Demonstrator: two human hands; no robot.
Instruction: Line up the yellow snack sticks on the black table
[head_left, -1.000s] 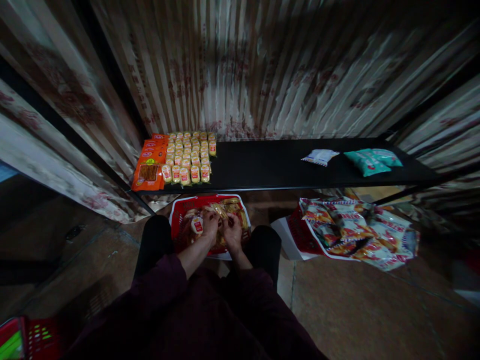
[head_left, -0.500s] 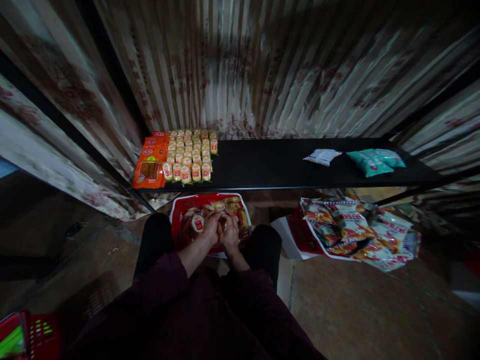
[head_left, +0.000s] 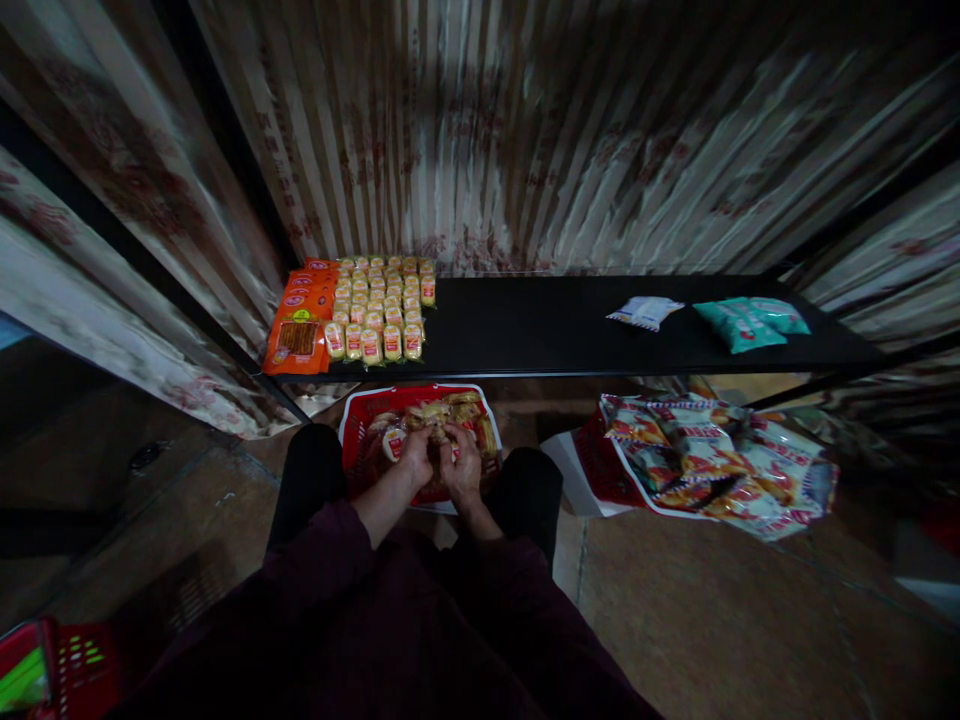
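Note:
Both hands work over a red basket (head_left: 360, 408) with a white rim, between my knees. Inside it lie several small wrapped snack cakes (head_left: 465, 405), one with a red and white label beside my left fingers. My left hand (head_left: 415, 457) is closed, fingers curled on a wrapped snack cake (head_left: 433, 432) in clear film. From the other side my right hand (head_left: 463, 465) grips the same pack, its thumb towards the left one. The fingers partly hide the pack.
A black shelf (head_left: 517, 325) spans the front, bearing rows of wrapped cakes (head_left: 379, 310), orange packets (head_left: 300, 320), a white packet (head_left: 645, 313) and teal packets (head_left: 742, 325). On the right, another basket (head_left: 600, 465) holds several snack bags (head_left: 705, 440). A red basket (head_left: 82, 665) stands lower left.
My hands have drawn slightly apart at the fingers, and more of the wrapped cake shows between them. Shelf and baskets look the same.

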